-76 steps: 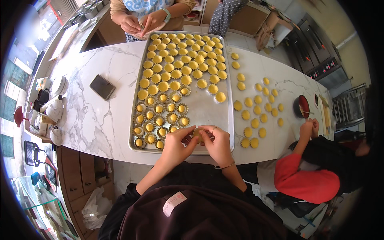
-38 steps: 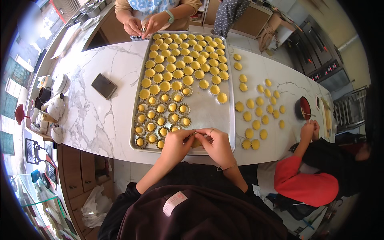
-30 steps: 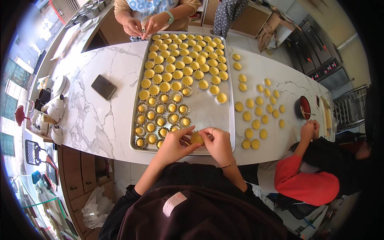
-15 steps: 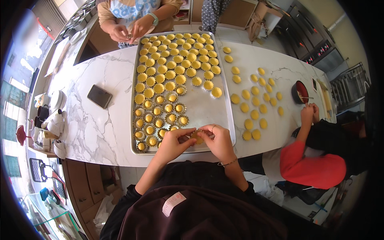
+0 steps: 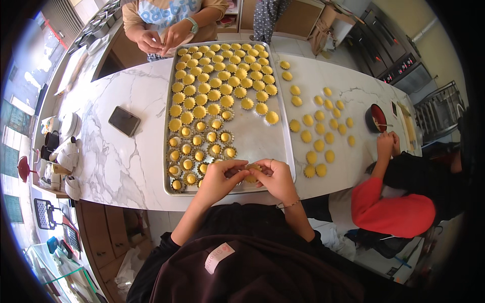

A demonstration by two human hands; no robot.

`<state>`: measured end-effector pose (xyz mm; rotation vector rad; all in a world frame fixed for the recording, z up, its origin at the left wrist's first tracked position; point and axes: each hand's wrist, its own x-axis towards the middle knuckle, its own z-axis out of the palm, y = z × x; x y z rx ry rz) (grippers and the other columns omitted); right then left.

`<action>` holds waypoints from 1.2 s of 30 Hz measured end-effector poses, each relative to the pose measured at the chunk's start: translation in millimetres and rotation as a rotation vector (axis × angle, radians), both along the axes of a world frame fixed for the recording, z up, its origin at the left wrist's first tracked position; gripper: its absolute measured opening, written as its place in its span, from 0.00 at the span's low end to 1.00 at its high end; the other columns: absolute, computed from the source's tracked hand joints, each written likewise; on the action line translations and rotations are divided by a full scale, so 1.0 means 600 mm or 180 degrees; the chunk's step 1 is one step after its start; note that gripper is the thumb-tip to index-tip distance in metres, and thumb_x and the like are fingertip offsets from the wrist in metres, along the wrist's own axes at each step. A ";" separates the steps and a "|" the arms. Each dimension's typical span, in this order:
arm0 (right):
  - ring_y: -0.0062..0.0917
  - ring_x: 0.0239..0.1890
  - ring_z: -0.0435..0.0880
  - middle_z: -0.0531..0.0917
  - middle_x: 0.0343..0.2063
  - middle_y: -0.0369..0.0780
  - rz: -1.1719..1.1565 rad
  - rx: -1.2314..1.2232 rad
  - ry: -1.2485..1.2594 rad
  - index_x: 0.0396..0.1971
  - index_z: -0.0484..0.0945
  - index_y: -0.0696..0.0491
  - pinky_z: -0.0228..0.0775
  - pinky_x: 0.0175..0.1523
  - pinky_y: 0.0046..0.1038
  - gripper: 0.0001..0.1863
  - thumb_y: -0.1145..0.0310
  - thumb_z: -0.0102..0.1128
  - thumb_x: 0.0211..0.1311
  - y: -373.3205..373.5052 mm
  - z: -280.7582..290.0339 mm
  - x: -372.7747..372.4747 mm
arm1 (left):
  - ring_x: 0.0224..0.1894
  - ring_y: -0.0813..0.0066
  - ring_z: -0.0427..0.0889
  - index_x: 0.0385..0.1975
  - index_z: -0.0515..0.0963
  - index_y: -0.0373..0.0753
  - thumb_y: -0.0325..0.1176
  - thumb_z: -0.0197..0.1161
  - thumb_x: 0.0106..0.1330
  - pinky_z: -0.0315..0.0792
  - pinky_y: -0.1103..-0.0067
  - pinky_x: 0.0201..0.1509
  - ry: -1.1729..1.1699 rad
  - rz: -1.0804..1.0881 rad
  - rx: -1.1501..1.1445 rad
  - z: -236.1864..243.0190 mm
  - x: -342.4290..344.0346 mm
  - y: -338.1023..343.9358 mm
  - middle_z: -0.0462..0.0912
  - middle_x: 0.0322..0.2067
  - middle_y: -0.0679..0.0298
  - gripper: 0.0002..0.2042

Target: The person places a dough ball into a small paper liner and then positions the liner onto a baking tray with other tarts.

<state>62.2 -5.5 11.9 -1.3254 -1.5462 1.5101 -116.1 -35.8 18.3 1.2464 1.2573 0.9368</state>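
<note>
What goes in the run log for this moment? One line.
left hand + right hand: pinching small yellow pastry piece | over silver metal baking tray | white marble counter

White marble counter (image 5: 126,166), steel baking tray (image 5: 262,146) at centre; dark phone (image 5: 124,121) left, loose yellow dough discs (image 5: 319,145) right

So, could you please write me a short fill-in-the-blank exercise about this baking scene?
1. The left hand and the right hand pinch one yellow dough piece over the ____ edge of the rectangular metal baking tray.
2. The flat dark phone lies to the tray's ____.
3. The loose yellow dough discs lie on the white ____ counter.

Missing words: near; left; marble
</note>
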 end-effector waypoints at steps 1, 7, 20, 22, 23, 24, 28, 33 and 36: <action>0.20 0.24 0.82 0.83 0.26 0.39 0.0102 -0.0205 0.0076 0.39 0.78 0.63 0.76 0.32 0.19 0.12 0.71 0.61 0.59 0.003 0.002 0.000 | 0.34 0.83 0.79 0.44 0.78 0.30 0.28 0.63 0.61 0.73 0.87 0.36 -0.0116 0.0134 0.0085 -0.002 0.000 -0.001 0.83 0.31 0.62 0.13; 0.23 0.32 0.82 0.81 0.35 0.42 0.0295 -0.1169 0.1125 0.48 0.73 0.63 0.78 0.33 0.21 0.19 0.64 0.54 0.65 0.015 0.002 0.016 | 0.25 0.83 0.76 0.40 0.79 0.29 0.32 0.58 0.65 0.72 0.84 0.31 0.0230 0.0319 0.0102 -0.011 -0.011 0.004 0.81 0.24 0.64 0.12; 0.26 0.38 0.83 0.79 0.42 0.41 0.0031 -0.1371 0.1665 0.52 0.70 0.61 0.79 0.43 0.24 0.18 0.65 0.49 0.68 0.013 -0.020 0.015 | 0.36 0.79 0.77 0.52 0.71 0.32 0.32 0.54 0.68 0.72 0.82 0.39 -0.0574 0.0640 0.0242 -0.022 0.014 -0.006 0.79 0.39 0.61 0.16; 0.27 0.39 0.83 0.79 0.42 0.41 -0.0008 -0.1390 0.1712 0.52 0.70 0.61 0.79 0.44 0.25 0.18 0.65 0.48 0.68 0.010 -0.023 0.015 | 0.39 0.77 0.75 0.53 0.71 0.33 0.33 0.49 0.70 0.70 0.80 0.44 0.0158 0.0485 0.0678 -0.007 0.018 -0.007 0.76 0.43 0.60 0.16; 0.27 0.40 0.83 0.79 0.42 0.41 -0.0024 -0.1395 0.1757 0.52 0.70 0.62 0.79 0.44 0.25 0.18 0.65 0.48 0.69 0.009 -0.022 0.014 | 0.39 0.77 0.75 0.53 0.71 0.33 0.33 0.49 0.70 0.70 0.80 0.44 0.0167 0.0469 0.0680 -0.007 0.017 -0.006 0.76 0.43 0.60 0.16; 0.27 0.40 0.83 0.79 0.42 0.41 -0.0039 -0.1390 0.1773 0.52 0.70 0.62 0.79 0.44 0.25 0.18 0.65 0.48 0.69 0.006 -0.022 0.014 | 0.40 0.74 0.75 0.53 0.71 0.33 0.33 0.49 0.70 0.69 0.78 0.46 0.0337 0.0413 0.0927 -0.008 0.017 -0.004 0.76 0.42 0.58 0.16; 0.28 0.40 0.83 0.79 0.42 0.42 -0.0144 -0.1325 0.1864 0.51 0.70 0.63 0.79 0.45 0.26 0.18 0.66 0.48 0.69 -0.005 -0.016 0.014 | 0.42 0.64 0.77 0.49 0.74 0.34 0.33 0.50 0.69 0.71 0.75 0.44 0.0612 0.0247 0.1376 -0.021 0.008 0.003 0.75 0.42 0.53 0.14; 0.28 0.39 0.83 0.79 0.41 0.42 -0.0302 -0.1287 0.1855 0.50 0.71 0.63 0.80 0.44 0.26 0.17 0.66 0.49 0.68 -0.019 -0.019 0.019 | 0.45 0.61 0.75 0.43 0.76 0.34 0.36 0.46 0.69 0.69 0.73 0.49 0.0487 0.0125 0.1277 -0.006 0.007 0.012 0.72 0.45 0.53 0.15; 0.27 0.37 0.83 0.80 0.39 0.42 -0.0408 -0.1305 0.1803 0.48 0.72 0.63 0.80 0.42 0.26 0.17 0.66 0.50 0.68 -0.027 -0.021 0.021 | 0.46 0.61 0.74 0.42 0.77 0.35 0.38 0.45 0.69 0.67 0.73 0.50 0.0688 -0.0127 0.1575 -0.007 0.003 0.017 0.72 0.46 0.53 0.16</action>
